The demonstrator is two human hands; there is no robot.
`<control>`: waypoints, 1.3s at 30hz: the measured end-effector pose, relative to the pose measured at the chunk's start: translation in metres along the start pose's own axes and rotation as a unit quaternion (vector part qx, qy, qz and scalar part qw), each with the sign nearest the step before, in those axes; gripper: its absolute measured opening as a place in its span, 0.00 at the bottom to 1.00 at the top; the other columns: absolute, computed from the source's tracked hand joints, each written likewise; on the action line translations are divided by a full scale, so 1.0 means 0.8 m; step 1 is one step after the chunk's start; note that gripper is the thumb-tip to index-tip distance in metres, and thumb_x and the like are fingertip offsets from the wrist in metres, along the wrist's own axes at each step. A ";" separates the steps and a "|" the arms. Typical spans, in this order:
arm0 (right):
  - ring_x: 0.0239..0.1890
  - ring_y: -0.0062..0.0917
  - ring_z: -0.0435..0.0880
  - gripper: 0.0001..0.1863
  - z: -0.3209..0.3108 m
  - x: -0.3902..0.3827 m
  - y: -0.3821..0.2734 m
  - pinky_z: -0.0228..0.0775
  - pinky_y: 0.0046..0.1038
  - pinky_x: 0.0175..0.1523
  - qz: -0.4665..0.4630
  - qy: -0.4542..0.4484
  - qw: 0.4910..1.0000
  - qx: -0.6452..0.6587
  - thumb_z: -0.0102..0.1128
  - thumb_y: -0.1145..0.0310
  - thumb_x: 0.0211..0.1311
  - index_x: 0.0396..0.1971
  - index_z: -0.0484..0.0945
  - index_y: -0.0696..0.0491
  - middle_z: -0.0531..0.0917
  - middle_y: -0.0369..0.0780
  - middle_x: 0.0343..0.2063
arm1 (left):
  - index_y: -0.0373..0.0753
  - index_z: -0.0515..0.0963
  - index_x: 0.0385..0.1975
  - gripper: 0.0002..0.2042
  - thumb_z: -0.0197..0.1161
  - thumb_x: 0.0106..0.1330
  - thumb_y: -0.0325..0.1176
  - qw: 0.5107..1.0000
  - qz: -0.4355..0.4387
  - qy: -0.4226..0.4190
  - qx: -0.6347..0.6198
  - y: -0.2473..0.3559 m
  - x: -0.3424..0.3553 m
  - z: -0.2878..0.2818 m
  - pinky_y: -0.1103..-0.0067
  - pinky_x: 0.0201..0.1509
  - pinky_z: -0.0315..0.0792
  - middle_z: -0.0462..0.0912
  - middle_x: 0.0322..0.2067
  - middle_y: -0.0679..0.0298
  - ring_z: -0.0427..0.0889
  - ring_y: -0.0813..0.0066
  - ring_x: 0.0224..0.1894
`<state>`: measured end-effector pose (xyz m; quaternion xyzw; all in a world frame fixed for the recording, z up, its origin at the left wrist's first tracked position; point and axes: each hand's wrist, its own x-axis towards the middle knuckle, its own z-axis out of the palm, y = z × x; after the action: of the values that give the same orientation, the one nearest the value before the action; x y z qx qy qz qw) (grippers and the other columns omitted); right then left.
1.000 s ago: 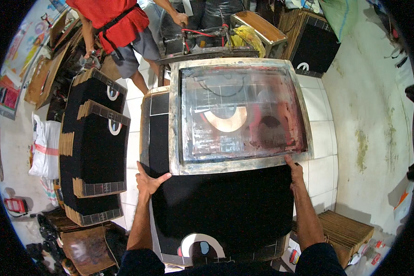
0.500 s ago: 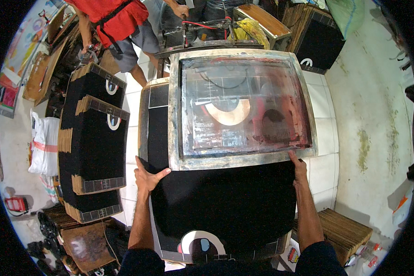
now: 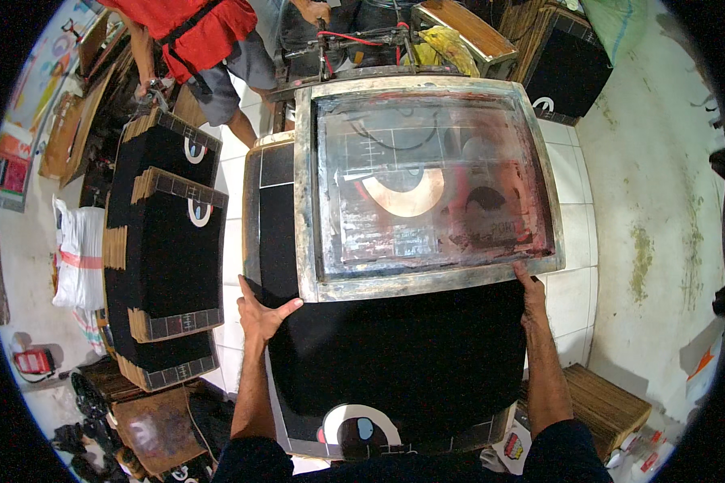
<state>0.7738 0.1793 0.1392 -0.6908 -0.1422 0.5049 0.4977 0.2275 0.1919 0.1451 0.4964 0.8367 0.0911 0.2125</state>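
Observation:
A screen-printing frame (image 3: 428, 287) with a pale worn wooden rim and see-through mesh lies over the far part of a black board (image 3: 403, 354). My left hand (image 3: 260, 320) is open at the frame's near left corner. Its thumb tip touches the rim, and its index finger stretches along the board's left side. My right hand (image 3: 532, 296) grips the frame's near edge close to the right corner, the other fingers mostly hidden underneath. Through the mesh shows a cream curved shape. A white ring with a blue oval (image 3: 365, 428) is printed on the board's near end.
Stacks of black printed boards (image 3: 177, 266) stand on the left, and another black stack (image 3: 568, 64) at the far right. Cut brown sheets (image 3: 600, 406) sit near right. A person in a red top (image 3: 209, 36) stands far left. A stained wall (image 3: 640, 201) bounds the right.
The frame's right side has shifted slightly outward, my right hand moving along with it. My left hand stays at the near left corner.

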 end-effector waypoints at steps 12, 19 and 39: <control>0.49 0.29 0.78 0.37 -0.016 0.029 0.015 0.68 0.31 0.58 0.023 -0.016 0.998 -0.055 0.73 0.48 0.58 0.54 0.76 0.64 0.81 0.42 0.50 | 0.36 0.47 0.75 0.70 0.82 0.33 0.64 0.992 0.079 0.097 0.025 0.033 -0.017 -0.012 0.55 0.66 0.68 0.59 0.65 0.25 0.65 0.31 0.66; 0.56 0.33 0.78 0.44 -0.024 0.046 0.026 0.68 0.33 0.63 0.056 -0.038 0.997 -0.026 0.75 0.45 0.55 0.60 0.73 0.66 0.78 0.47 0.57 | 0.55 0.79 0.59 0.22 0.65 0.63 0.34 0.915 0.324 -0.006 0.239 0.087 -0.045 -0.037 0.51 0.73 0.53 0.65 0.72 0.69 0.53 0.58 0.77; 0.64 0.52 0.70 0.26 0.062 -0.050 -0.018 0.66 0.44 0.66 -0.440 -0.072 0.593 -0.670 0.58 0.53 0.69 0.61 0.75 0.52 0.74 0.50 0.62 | 0.63 0.68 0.68 0.24 0.57 0.72 0.50 0.976 0.152 -0.034 0.154 0.104 -0.071 -0.021 0.31 0.69 0.49 0.54 0.74 0.51 0.45 0.45 0.78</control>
<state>0.7185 0.1847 0.1735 -0.6444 -0.7626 0.0350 0.0444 0.3098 0.1847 0.2056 0.6476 0.7475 -0.0241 0.1456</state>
